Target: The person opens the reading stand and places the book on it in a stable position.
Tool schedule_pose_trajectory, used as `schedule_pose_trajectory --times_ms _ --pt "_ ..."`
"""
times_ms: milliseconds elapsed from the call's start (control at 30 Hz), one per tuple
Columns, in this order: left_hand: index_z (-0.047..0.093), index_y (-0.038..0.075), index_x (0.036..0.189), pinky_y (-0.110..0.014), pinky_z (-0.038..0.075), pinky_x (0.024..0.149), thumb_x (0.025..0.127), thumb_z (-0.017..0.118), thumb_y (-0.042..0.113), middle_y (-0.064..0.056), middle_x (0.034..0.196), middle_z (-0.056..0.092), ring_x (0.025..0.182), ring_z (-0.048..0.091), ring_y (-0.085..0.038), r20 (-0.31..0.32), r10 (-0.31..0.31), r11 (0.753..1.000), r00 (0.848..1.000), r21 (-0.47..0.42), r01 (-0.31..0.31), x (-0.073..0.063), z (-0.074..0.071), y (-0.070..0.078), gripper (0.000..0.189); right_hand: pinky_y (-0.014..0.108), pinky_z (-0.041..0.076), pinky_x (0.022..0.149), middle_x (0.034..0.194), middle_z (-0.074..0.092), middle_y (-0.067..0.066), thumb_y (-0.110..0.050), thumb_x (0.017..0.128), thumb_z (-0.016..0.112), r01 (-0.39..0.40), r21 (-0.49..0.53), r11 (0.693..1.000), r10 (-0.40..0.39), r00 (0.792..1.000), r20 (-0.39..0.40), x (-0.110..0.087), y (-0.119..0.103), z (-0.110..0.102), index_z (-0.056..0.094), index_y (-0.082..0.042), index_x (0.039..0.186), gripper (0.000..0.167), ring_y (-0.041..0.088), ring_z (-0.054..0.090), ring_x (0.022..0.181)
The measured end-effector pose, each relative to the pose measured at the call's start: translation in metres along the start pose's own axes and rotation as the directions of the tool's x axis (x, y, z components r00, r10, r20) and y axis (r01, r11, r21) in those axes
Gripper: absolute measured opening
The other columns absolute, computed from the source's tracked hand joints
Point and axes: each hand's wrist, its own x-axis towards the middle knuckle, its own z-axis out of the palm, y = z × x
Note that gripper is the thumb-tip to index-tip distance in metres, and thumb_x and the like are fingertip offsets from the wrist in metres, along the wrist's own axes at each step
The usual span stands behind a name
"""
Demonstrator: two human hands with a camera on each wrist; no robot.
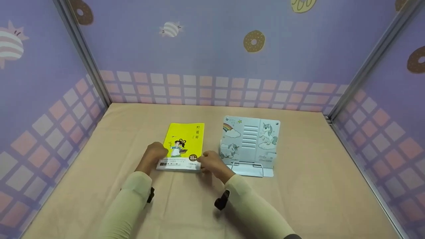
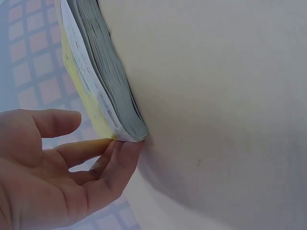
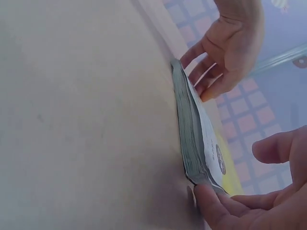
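A thick paperback book (image 1: 184, 144) with a yellow cover and a white lower band lies flat on the cloth. The cover carries a drawn girl with a basket. My left hand (image 1: 155, 151) touches the book's left side with its fingertips; in the left wrist view the thumb (image 2: 60, 123) stands apart from the cover. At the lower right corner, my right hand (image 1: 214, 163) touches the book's side with its fingers, and that thumb (image 3: 273, 148) is also raised off it. Just right of the right hand stands a pale blue unicorn book stand (image 1: 250, 142), tilted back, with a wire holder (image 1: 247, 168) in front.
A peach cloth (image 1: 315, 186) covers the table. Purple panels (image 1: 212, 43) with donut and candy prints enclose its back and sides, with metal posts (image 1: 88, 56) at the corners. Black straps (image 1: 222, 200) sit at both wrists.
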Motion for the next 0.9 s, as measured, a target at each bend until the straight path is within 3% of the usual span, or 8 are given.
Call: schedule_pose_trajectory --times_ms 67,233,367,533,633,767,900 --pt "0.054 -0.005 0.117 -0.024 0.041 0.059 0.090 0.046 0.006 -0.008 0.088 0.047 0.078 0.050 -0.020 -0.001 -0.018 1.000 1.000 -0.024 0.018 0.002 0.000 0.001 0.030 0.028 0.056 0.071 0.097 0.059 0.007 -0.018 0.097 0.061 -0.017 0.036 0.999 0.017 1.000 -0.010 0.002 -0.001 -0.001 0.058 0.003 0.132 0.041 0.017 0.059 0.079" --pt "0.049 -0.001 0.113 -0.023 0.039 0.054 0.095 0.041 0.007 -0.007 0.087 0.044 0.071 0.047 -0.017 0.013 -0.042 0.998 0.999 -0.035 0.043 0.006 -0.002 0.003 0.021 0.028 0.055 0.072 0.100 0.059 0.006 -0.017 0.100 0.055 -0.040 0.084 0.996 0.044 0.998 -0.045 0.007 0.001 -0.004 0.062 0.001 0.125 0.032 0.018 0.059 0.084" --pt "0.048 -0.002 0.115 -0.022 0.039 0.052 0.092 0.039 0.003 -0.006 0.086 0.045 0.064 0.043 -0.014 0.052 -0.051 0.992 0.997 -0.116 0.056 0.007 -0.007 -0.003 0.025 0.028 0.053 0.071 0.098 0.059 0.005 -0.016 0.103 0.051 -0.050 0.140 0.989 0.057 0.997 -0.051 0.012 0.003 -0.005 0.066 -0.001 0.114 0.024 0.017 0.058 0.083" --pt "0.051 -0.004 0.118 -0.021 0.040 0.053 0.087 0.039 -0.001 -0.006 0.085 0.050 0.059 0.043 -0.011 0.100 -0.057 0.976 0.993 -0.204 0.077 0.010 -0.014 -0.011 0.033 0.028 0.053 0.072 0.095 0.066 0.006 -0.012 0.101 0.054 -0.055 0.192 0.980 0.066 0.997 -0.049 0.015 0.003 -0.004 0.069 -0.001 0.122 0.028 0.017 0.060 0.082" --pt "0.054 -0.006 0.127 -0.022 0.046 0.058 0.093 0.043 0.000 -0.006 0.089 0.058 0.064 0.052 -0.011 0.126 -0.061 0.965 0.990 -0.245 0.090 0.012 -0.016 -0.013 0.036 0.028 0.053 0.071 0.099 0.069 0.007 -0.009 0.098 0.058 -0.039 0.193 0.980 0.051 0.997 -0.057 0.015 0.004 -0.003 0.067 -0.001 0.127 0.032 0.017 0.062 0.082" --pt "0.053 -0.001 0.143 -0.024 0.053 0.072 0.100 0.047 0.002 -0.007 0.105 0.067 0.083 0.063 -0.013 0.143 -0.034 0.963 0.989 -0.259 0.071 0.015 -0.017 -0.014 0.044 0.027 0.053 0.068 0.100 0.069 0.007 -0.006 0.096 0.060 0.007 0.203 0.979 0.008 0.997 -0.071 0.013 0.005 -0.001 0.066 0.000 0.126 0.031 0.017 0.062 0.081" --pt "0.049 0.005 0.149 -0.028 0.055 0.077 0.098 0.051 0.001 -0.010 0.120 0.068 0.092 0.067 -0.016 0.132 -0.015 0.954 0.991 -0.294 0.053 0.015 -0.019 -0.015 0.051 0.029 0.053 0.065 0.098 0.065 0.007 -0.003 0.094 0.061 0.057 0.208 0.977 -0.039 0.995 -0.090 0.008 0.002 0.000 0.060 0.000 0.125 0.031 0.017 0.060 0.078"
